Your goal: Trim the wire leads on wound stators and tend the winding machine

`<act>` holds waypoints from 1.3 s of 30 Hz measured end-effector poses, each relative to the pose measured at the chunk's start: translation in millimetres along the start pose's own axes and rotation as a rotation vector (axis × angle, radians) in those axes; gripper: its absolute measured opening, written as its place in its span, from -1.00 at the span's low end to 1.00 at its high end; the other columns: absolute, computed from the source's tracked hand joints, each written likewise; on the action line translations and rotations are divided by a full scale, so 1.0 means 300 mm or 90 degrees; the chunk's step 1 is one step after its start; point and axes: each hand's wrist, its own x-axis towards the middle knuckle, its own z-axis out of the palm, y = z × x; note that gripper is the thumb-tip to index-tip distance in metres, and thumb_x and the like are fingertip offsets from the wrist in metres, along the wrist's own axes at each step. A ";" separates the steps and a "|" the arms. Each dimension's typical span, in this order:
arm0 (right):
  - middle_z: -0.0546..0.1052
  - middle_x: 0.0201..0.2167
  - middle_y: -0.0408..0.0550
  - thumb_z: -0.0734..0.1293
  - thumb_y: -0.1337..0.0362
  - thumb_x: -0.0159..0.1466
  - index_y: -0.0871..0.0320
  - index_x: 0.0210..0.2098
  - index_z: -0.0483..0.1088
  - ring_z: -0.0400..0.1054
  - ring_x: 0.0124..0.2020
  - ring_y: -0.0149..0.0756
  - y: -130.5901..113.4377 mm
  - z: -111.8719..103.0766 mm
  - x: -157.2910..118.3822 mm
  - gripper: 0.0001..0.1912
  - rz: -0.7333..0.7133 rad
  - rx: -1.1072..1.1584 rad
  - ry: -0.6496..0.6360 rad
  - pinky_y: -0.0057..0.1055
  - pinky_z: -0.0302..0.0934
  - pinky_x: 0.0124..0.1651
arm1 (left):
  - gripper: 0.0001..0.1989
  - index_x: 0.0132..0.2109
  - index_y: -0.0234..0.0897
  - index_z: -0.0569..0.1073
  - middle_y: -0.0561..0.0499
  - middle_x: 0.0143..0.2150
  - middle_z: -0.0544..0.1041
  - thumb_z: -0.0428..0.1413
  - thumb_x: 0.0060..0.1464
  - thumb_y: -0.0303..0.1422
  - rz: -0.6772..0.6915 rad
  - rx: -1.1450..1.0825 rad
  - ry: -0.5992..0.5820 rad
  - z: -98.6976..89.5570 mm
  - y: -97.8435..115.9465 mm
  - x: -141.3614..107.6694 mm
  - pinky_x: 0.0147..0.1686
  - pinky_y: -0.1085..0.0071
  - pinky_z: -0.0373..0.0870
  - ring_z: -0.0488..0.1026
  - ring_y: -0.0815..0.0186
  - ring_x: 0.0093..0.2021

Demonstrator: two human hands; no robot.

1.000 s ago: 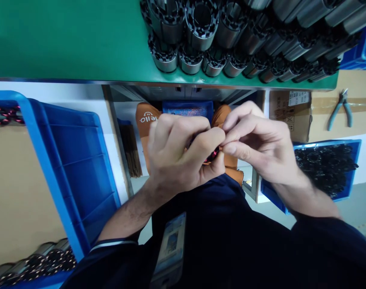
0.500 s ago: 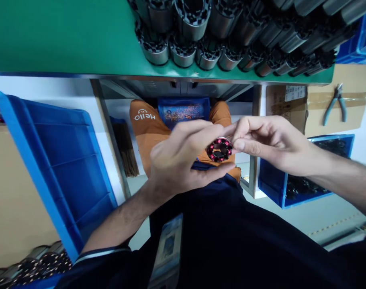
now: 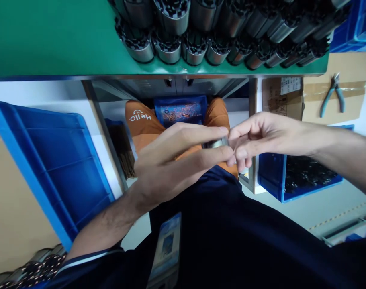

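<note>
A motor stator is held between the thumb and fingers of my left hand, above my lap. Its metal side now faces up, and the red windings are out of sight. My right hand is at the stator's right end, thumb and fingertips pinched together close by my left fingertips. What lies in that pinch, if anything, is hidden.
Rows of metal stators with black ends stand on the green table. An upright blue crate is at left. Pliers lie on a cardboard box; below is a blue bin of black parts.
My left hand has turned the stator, so its red-wound end no longer shows and its metal side does. The right hand has kept its pinch at the stator's end, with more fingers curled beneath.
</note>
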 end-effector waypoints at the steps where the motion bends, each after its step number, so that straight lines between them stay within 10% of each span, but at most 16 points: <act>1: 0.67 -0.40 -0.07 0.63 -0.10 0.32 0.11 -0.24 0.75 0.52 -0.48 -0.38 0.007 0.005 0.010 -0.62 -0.009 0.003 -0.018 -0.42 0.49 -0.36 | -0.80 0.09 -0.21 0.70 -0.07 0.14 0.74 0.37 0.36 -0.46 0.041 0.015 -0.009 -0.003 0.001 -0.001 0.14 0.29 0.72 0.70 0.23 0.15; 5: 0.59 -0.50 -0.25 0.59 -0.02 0.38 0.07 -0.29 0.71 0.38 -0.56 -0.52 -0.004 0.034 0.004 -0.70 -0.120 -0.129 0.004 -0.55 0.37 -0.48 | -0.65 0.17 -0.35 0.68 -0.20 0.17 0.73 0.39 0.26 -0.50 0.094 0.112 -0.068 -0.013 0.013 0.002 0.08 0.18 0.73 0.71 0.06 0.18; 11: 0.46 -0.56 -0.27 0.63 0.03 0.31 -0.02 -0.47 0.58 0.32 -0.49 -0.48 -0.080 0.036 -0.057 -0.68 -0.206 -0.360 0.181 -0.53 0.27 -0.50 | -0.68 0.10 -0.13 0.63 0.10 -0.10 0.77 0.40 0.22 -0.38 -0.282 -0.103 -0.127 0.001 0.019 0.028 -0.15 0.31 0.75 0.74 0.26 -0.21; 19: 0.67 -0.38 -0.06 0.60 -0.12 0.34 0.13 -0.21 0.72 0.53 -0.45 -0.38 -0.014 -0.032 -0.015 -0.59 -0.013 -0.027 0.016 -0.47 0.43 -0.44 | -0.71 0.10 -0.08 0.64 0.00 0.18 0.73 0.39 0.31 -0.50 0.032 0.101 -0.010 -0.015 0.006 0.003 0.15 0.20 0.73 0.72 0.19 0.14; 23: 0.54 -0.57 -0.26 0.66 -0.12 0.24 0.09 -0.46 0.61 0.35 -0.63 -0.51 -0.012 0.026 0.005 -0.56 -0.087 -0.200 0.143 -0.55 0.32 -0.58 | -0.70 0.18 -0.17 0.65 -0.04 0.17 0.74 0.35 0.34 -0.43 0.107 0.198 -0.068 -0.014 0.024 0.015 0.19 0.16 0.75 0.74 0.12 0.13; 29: 0.38 -0.65 -0.28 0.55 0.01 0.38 0.01 -0.51 0.57 0.17 -0.62 -0.55 -0.109 0.022 -0.054 -0.61 -0.251 -0.464 0.208 -0.54 -0.02 -0.68 | -0.67 0.11 -0.17 0.63 0.08 -0.11 0.76 0.38 0.21 -0.39 -0.290 -0.043 -0.133 -0.004 0.029 0.043 -0.17 0.37 0.75 0.74 0.28 -0.21; 36: 0.69 -0.35 -0.07 0.63 -0.04 0.32 0.13 -0.16 0.72 0.57 -0.41 -0.34 -0.043 -0.030 -0.038 -0.64 -0.002 -0.015 0.036 -0.46 0.42 -0.47 | -0.72 0.10 0.00 0.64 0.08 0.23 0.71 0.32 0.35 -0.47 -0.003 0.093 -0.034 -0.021 -0.004 0.004 0.22 0.15 0.73 0.72 0.18 0.15; 39: 0.59 -0.49 -0.15 0.77 0.02 0.09 0.13 -0.34 0.69 0.50 -0.47 -0.39 -0.003 0.007 -0.013 -0.62 -0.017 -0.024 0.136 -0.48 0.39 -0.44 | -0.69 0.12 0.00 0.66 0.11 0.17 0.74 0.34 0.32 -0.47 0.150 0.164 -0.068 -0.019 -0.007 0.005 0.18 0.16 0.77 0.74 0.16 0.12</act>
